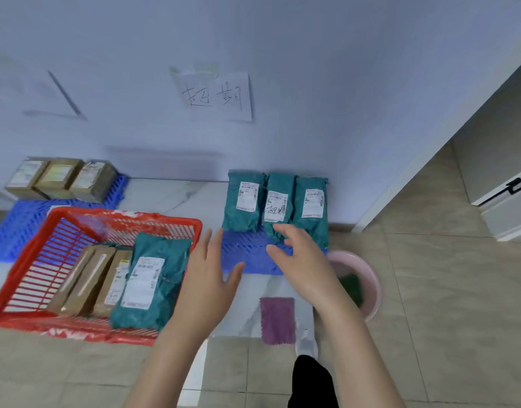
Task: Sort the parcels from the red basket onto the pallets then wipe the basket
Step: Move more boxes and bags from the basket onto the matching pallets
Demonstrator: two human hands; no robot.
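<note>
Head view: your right forearm hides part of the pink basin (368, 278), beside the purple cloth (277, 319). Left hand (207, 278) is spread and right hand (300, 260) loosely open, both holding nothing, at the blue pallet (247, 251) front edge. The red basket (23, 260) on the left holds a teal parcel (153, 278) and brown boxes (88, 281); labels blurred. Three teal parcels (275, 201) line the pallet's back edge.
</note>
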